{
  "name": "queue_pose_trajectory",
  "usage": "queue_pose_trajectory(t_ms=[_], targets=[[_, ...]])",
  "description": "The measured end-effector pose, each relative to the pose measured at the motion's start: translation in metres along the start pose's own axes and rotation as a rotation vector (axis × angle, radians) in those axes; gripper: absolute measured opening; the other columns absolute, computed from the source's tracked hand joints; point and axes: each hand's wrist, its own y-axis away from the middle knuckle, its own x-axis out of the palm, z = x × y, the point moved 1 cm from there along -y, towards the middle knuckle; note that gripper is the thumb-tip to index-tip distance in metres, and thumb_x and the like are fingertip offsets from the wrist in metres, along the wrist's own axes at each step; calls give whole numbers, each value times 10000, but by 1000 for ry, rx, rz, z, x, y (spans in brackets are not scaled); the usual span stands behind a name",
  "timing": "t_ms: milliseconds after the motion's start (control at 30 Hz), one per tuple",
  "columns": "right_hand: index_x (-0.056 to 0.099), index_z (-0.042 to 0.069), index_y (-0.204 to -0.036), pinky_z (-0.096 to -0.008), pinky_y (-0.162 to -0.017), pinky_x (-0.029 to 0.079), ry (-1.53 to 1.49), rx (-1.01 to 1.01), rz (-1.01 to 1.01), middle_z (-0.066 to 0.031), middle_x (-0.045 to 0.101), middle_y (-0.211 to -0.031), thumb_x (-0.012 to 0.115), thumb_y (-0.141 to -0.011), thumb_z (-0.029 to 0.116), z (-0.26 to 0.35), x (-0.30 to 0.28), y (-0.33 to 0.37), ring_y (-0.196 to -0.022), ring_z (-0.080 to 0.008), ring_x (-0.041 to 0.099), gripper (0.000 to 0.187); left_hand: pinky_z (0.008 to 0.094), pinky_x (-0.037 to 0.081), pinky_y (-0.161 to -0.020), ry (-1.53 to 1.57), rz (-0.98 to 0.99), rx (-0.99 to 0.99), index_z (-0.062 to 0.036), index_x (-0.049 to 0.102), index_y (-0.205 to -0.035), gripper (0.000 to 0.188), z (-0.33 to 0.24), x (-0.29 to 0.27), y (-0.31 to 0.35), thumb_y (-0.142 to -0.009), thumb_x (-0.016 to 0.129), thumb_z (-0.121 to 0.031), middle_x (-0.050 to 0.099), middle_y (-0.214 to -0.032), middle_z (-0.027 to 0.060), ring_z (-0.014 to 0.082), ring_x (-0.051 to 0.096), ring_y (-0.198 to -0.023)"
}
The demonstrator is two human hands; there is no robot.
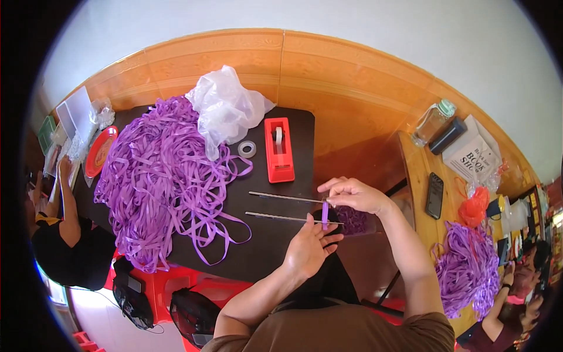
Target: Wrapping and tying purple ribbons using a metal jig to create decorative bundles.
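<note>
Two thin metal rods (275, 215) reach out side by side past the right edge of the dark table. A short band of purple ribbon (325, 215) spans the gap between them near their free ends. At its upper end my right hand (356, 196) pinches the ribbon by the far rod. My left hand (309, 249) is at the near rod, thumb and fingers closed around the ribbon's lower end; the exact grip is partly hidden. Below my hands, a container (368, 230) holds more purple ribbon.
A big purple ribbon heap (164, 176) covers the dark table's left, with a plastic bag (226, 108), tape roll (247, 149) and red tape dispenser (278, 150) beside it. Rightward, a wooden table holds a phone (434, 195), a jar (433, 122) and ribbon (466, 273). People sit both sides.
</note>
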Motion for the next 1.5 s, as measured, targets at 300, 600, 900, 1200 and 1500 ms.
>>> queue_pose_trajectory(t_ms=[300, 600, 900, 1200, 1500], targets=[[610, 47, -753, -385, -966, 325, 147, -41, 77, -92, 605, -1041, 660, -837, 139, -33, 4, 6, -1100, -249, 472, 134, 356, 357, -885, -33, -20, -9, -23, 462, -1252, 615, 1, 2, 0, -959, 314, -543, 504, -1261, 103, 261, 492, -1111], [623, 85, -751, -400, -886, 349, 328, 26, 66, -17, 588, -996, 660, -828, 186, -41, 8, 3, -1060, -222, 451, 133, 359, 354, -884, -47, -27, -6, -35, 465, -1256, 613, 1, 4, 0, -955, 319, -549, 499, -1274, 102, 256, 491, -1120], [594, 110, -648, -415, -794, 340, 433, 93, -76, 25, 564, -848, 692, -777, 260, -31, 20, 0, -949, -211, 471, 220, 354, 352, -870, -55, -45, -4, -48, 452, -1286, 611, 2, 4, -1, -959, 308, -544, 500, -1274, 93, 242, 493, -1104], [653, 98, -583, -425, -642, 313, 748, 371, -170, -57, 624, -639, 655, -617, 288, 13, 33, -5, -819, -291, 533, 192, 350, 341, -875, -39, -18, 3, -51, 459, -1279, 586, 1, 5, 0, -961, 324, -524, 517, -1224, 56, 239, 488, -1105], [669, 54, -644, -442, -644, 313, 957, 352, -346, -137, 626, -739, 655, -650, 275, 21, 53, 0, -845, -300, 526, 222, 350, 342, -873, -7, 10, 7, -66, 485, -1199, 519, 1, 6, 0, -958, 364, -509, 520, -1142, 49, 225, 495, -1083]])
